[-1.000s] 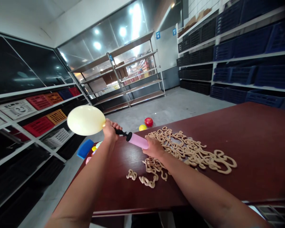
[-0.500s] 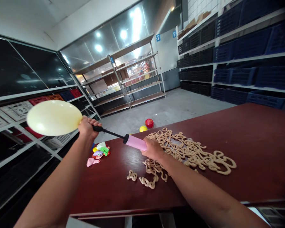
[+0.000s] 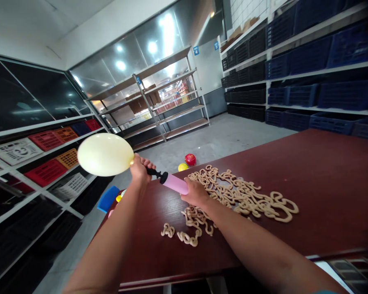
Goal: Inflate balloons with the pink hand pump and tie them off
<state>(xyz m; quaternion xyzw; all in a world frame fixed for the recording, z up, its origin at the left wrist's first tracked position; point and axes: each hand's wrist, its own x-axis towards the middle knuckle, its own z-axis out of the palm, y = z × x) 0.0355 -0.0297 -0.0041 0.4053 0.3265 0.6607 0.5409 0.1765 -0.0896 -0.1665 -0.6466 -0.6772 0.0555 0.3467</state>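
A pale yellow inflated balloon (image 3: 106,155) sticks out to the left of my left hand (image 3: 140,168). That hand is closed around the balloon's neck and the black end of a hand pump. The pump's pink barrel (image 3: 175,184) points down to the right, with only a short length of black rod showing. My right hand (image 3: 194,192) wraps the barrel's lower end. Beneath and beyond it, a heap of beige, rope-like curled strands (image 3: 242,196) spreads over the table. Limp balloons, such as a yellow one (image 3: 119,198), are mostly hidden behind my left forearm.
The dark red table (image 3: 319,171) extends to the right. Past its far edge, a red ball-like object (image 3: 190,159) and a yellow one (image 3: 183,167) are visible. A blue seat-like object (image 3: 108,199) stands left. Shelves with crates (image 3: 300,96) line the sides.
My left hand and the balloon have moved right, toward the pink barrel, and the black rod has slid mostly in. My left forearm now covers most of the limp balloons. The right hand keeps its grip.
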